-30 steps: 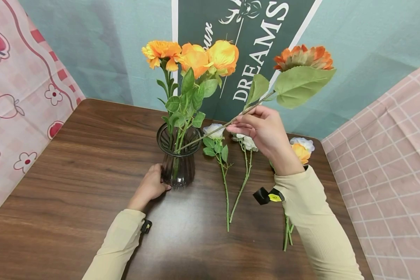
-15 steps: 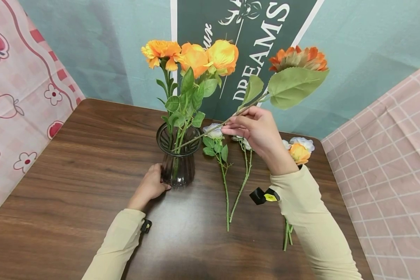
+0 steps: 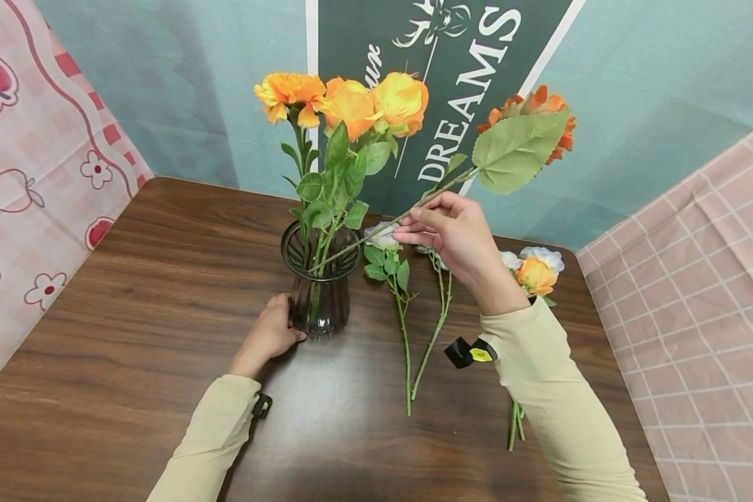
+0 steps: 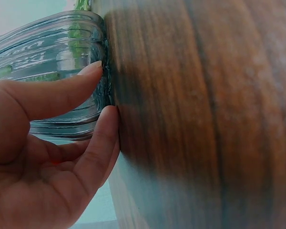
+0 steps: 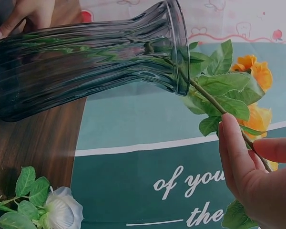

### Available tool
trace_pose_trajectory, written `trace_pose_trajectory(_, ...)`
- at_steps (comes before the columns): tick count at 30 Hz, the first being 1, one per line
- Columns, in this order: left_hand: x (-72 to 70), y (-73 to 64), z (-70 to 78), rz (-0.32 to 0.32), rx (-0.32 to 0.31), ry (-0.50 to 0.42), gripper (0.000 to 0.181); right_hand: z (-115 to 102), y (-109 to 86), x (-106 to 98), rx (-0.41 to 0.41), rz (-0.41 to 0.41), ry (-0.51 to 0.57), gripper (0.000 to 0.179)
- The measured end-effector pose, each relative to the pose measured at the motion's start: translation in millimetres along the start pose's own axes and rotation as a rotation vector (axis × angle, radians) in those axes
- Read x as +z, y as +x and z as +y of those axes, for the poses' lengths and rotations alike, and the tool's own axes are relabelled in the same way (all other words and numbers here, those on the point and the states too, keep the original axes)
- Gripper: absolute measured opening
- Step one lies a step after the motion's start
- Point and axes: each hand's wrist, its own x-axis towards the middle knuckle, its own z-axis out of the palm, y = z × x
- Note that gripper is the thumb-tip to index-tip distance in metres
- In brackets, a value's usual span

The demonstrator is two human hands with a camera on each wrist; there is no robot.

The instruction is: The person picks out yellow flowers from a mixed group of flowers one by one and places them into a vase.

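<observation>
My left hand (image 3: 268, 335) holds the foot of a dark ribbed glass vase (image 3: 320, 310), thumb and fingers around its base in the left wrist view. The vase stands upright on the table. Several orange flowers (image 3: 348, 108) with green leaves rise from it. My right hand (image 3: 464, 237) pinches the thin stem of a red-orange flower (image 3: 544, 99) between thumb and fingers, right of the vase. That stem slants down left through the vase's mouth (image 5: 183, 52). A broad green leaf (image 3: 517, 150) covers part of its bloom.
Two white flowers, one a pale rose (image 3: 383, 237), lie on the brown wooden table (image 3: 163, 279) right of the vase. Further right, partly behind my right forearm, lie yellow-orange and white flowers (image 3: 536, 275). A printed teal cloth (image 3: 163, 104) hangs behind.
My right hand has moved slightly left with the red-orange flower. Its bloom has shifted left and turned, so the leaf covers more of it. The left hand and vase have not moved.
</observation>
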Motion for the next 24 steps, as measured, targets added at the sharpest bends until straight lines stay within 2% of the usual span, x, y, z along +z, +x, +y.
trace_pose_trajectory(24, -0.1, -1.1, 0.7, 0.005, 0.012, -0.013, 0.063, 8.0, 3.7, 8.7, -0.017, -0.066, -0.059, 0.008)
